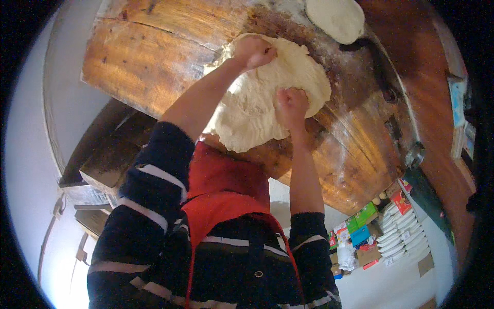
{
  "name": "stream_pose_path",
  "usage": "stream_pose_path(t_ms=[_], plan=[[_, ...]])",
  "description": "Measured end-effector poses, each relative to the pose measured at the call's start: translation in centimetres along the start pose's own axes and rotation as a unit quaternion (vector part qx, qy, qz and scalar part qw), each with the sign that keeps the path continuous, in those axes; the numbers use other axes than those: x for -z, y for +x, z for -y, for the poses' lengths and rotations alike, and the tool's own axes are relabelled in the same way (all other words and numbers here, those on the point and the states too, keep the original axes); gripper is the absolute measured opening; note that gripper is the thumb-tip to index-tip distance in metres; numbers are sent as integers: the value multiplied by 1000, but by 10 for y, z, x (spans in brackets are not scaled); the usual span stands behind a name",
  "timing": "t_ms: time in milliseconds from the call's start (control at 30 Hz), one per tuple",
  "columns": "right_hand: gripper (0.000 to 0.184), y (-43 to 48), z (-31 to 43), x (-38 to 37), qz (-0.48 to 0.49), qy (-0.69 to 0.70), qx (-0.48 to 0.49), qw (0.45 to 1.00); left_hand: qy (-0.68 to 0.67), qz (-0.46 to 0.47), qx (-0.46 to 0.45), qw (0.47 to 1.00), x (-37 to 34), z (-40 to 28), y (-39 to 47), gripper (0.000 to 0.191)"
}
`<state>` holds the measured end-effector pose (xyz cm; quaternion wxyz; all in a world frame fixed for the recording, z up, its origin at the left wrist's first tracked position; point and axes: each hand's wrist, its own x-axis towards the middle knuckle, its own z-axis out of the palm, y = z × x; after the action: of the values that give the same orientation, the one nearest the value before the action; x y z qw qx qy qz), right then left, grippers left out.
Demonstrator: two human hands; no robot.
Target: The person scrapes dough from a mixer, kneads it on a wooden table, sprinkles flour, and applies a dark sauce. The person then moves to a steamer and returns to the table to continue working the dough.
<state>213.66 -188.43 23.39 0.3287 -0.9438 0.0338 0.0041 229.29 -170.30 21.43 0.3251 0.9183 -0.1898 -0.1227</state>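
Note:
A large, uneven slab of pale dough (251,112) lies on a wooden worktop (135,58), close to its near edge. My left hand (254,52) is balled into a fist and presses on the far left part of the dough. Nearer to me and to the right, my right hand (293,104), also a fist, pushes into the dough's right side. Neither fist seems to grip any dough, though the undersides of both are hidden. A smaller, smooth, rounded piece of dough (337,19) sits beyond, at the top right.
Dusty flour marks the worktop. A dark long-handled tool (380,69) and a metal object (415,154) lie along its right side. Stacked white packets (401,231) and colourful boxes (362,216) stand below at the right. A dark wooden box-like piece (110,166) is at the left.

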Motion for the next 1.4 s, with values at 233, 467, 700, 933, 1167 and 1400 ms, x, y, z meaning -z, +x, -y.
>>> stream_pose_path(t_ms=[233, 467, 700, 933, 1167, 1400], plan=[[59, -107, 11, 23, 111, 117, -382, 910, 108, -92, -115, 983, 21, -18, -112, 46], [64, -88, 0, -52, 191, 119, -310, 924, 84, -37, -118, 989, 10, 2, -102, 63], [63, -78, -10, -73, 174, 55, -271, 945, 117, -3, -130, 985, 15, 10, -95, 60], [45, -99, 21, -60, 49, 87, -245, 964, 83, -35, -143, 986, 26, 2, -95, 50], [38, -221, 55, -63, -80, 379, -383, 838, -28, -38, -49, 998, 55, 59, -62, 74], [87, -161, 121, -77, -111, 623, -489, 601, -13, 148, 19, 989, 23, 76, -8, 107]])
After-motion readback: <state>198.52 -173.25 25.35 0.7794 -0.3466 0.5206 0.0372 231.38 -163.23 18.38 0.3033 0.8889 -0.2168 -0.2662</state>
